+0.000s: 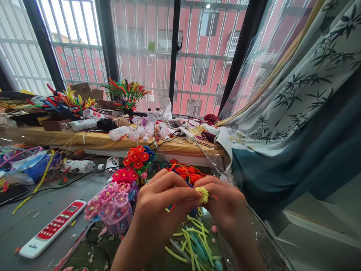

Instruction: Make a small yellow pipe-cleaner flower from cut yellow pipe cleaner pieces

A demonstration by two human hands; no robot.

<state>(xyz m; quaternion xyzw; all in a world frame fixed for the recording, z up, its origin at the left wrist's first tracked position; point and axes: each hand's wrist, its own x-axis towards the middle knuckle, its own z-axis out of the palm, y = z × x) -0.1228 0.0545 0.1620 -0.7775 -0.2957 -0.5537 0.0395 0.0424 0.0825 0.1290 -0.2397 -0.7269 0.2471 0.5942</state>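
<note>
Both hands meet above the table, closed around a small fuzzy pale-yellow piece of pipe cleaner (202, 195). My left hand (163, 195) pinches it from the left between thumb and forefinger. On its other side, the fingers of my right hand (225, 201) are curled against it, their tips partly hidden. A bit of red shows beside the right fingers. Beneath the hands lie loose yellow-green pipe cleaners (191, 244), with some bluish strips among them. Behind the hands is a heap of orange-red pipe cleaners (188, 173).
Left of my hands stand pots of pink pipe-cleaner flowers (109, 203) and red pipe-cleaner flowers (137, 156). A white-and-red remote control (53, 229) lies on the grey table. Plastic bottles (81, 165) and a power strip (186, 134) are farther back. A curtain (282, 124) hangs at right.
</note>
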